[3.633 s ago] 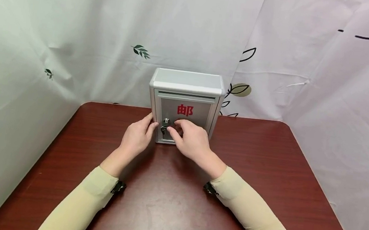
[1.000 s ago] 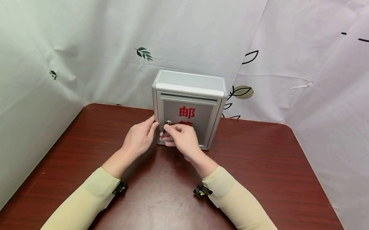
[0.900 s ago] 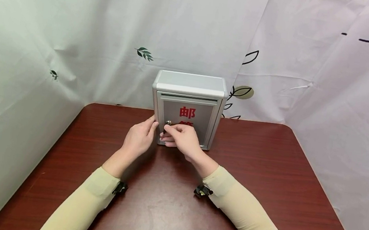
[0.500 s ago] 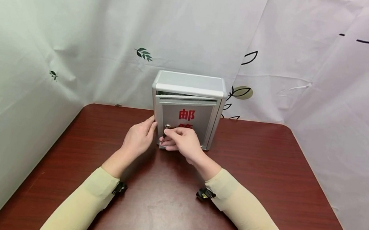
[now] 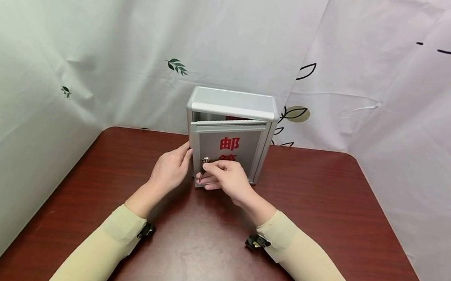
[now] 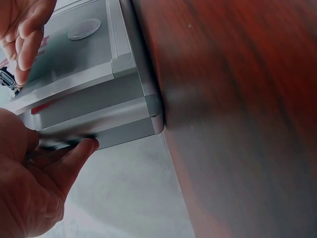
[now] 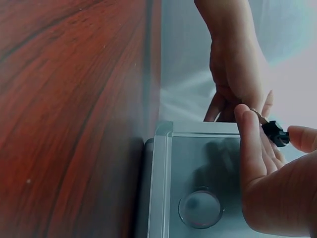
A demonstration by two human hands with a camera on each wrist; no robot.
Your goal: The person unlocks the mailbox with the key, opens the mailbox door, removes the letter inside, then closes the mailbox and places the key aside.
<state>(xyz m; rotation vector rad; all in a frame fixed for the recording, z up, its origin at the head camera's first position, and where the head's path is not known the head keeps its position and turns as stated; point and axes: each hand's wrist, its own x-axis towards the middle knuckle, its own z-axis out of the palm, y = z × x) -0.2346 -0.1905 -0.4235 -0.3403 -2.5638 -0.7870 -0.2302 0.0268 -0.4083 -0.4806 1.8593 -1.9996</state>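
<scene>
A silver metal mailbox (image 5: 234,99) with red characters stands upright at the table's back. Its front door (image 5: 245,154) is ajar, the left edge swung out toward me. My right hand (image 5: 231,178) pinches a black-headed key (image 7: 274,133) between thumb and index finger at the door's lock (image 5: 205,160); a metal blade shows by the fingertips in the right wrist view. My left hand (image 5: 170,167) presses its extended fingers against the box's left side. Through the gap shows something red (image 5: 234,118) inside; its kind is hidden.
The dark red wooden table (image 5: 327,203) has rounded back corners. White curtains (image 5: 137,33) with leaf prints hang close behind it and along both sides. A round clear disc (image 7: 200,208) sits low on the door.
My right hand moved from beside the lock to pinching the key, then drew toward me. The door went from closed to ajar. My left hand stayed at the box's side.
</scene>
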